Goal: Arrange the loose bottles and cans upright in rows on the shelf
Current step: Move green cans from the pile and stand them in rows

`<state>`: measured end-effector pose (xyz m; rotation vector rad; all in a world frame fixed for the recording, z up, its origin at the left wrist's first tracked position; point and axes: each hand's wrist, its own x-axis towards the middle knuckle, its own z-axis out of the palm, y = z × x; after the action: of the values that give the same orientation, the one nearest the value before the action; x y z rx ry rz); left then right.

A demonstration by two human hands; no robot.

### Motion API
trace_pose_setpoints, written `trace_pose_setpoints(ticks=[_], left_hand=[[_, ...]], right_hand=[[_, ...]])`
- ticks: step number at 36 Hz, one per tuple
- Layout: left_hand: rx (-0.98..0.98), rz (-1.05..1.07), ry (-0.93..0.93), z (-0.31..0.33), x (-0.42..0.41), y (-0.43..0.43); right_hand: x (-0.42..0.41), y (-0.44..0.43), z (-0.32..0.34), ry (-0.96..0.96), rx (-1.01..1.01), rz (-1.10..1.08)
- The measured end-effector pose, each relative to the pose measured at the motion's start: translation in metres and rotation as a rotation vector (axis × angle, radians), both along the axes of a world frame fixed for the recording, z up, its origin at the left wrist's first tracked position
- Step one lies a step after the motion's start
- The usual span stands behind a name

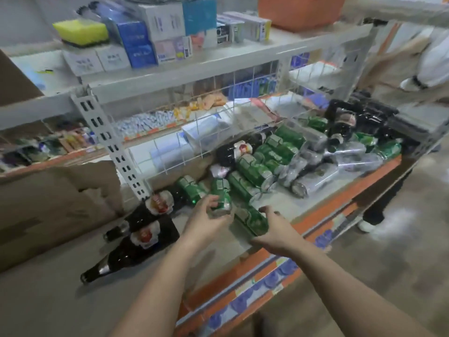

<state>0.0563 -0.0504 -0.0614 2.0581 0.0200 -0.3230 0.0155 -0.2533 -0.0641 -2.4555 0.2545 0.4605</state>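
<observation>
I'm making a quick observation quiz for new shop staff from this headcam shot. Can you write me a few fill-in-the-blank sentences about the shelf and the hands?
1. The left hand and the right hand each grip a can coloured ____.
2. The dark glass bottles at the near left of the shelf are ____, not upright.
3. On the top shelf at the left sits a sponge coloured ____.
4. The tub at the top is coloured ____.

Missing words: green; lying down; yellow; orange
</observation>
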Motion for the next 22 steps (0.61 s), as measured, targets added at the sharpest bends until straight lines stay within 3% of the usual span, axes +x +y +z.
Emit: trace_pose_setpoints(ticks=[5,10,17,22], left_hand=[[0.1,0.2,0.038,-0.022,0.012,-0.031],[0.184,0.381,0.03,-0.038,0.032,-0.055],[0.188,0.454,0.041,-0.026,0.044,-0.065],[0.278,0.418,-0.039,-0.004,0.048,-0.059]], right_hand=[[0.03,-0.019,-0.031,0.006,0.016,0.172],[0.056,-0.048,-0.019,-0.054,-0.019,0.258],[0.084,-0.066,-0.005,-0.202,-0.093,0.37],[0.086,-0.07,-0.022,-0.272,0.041,0.342]])
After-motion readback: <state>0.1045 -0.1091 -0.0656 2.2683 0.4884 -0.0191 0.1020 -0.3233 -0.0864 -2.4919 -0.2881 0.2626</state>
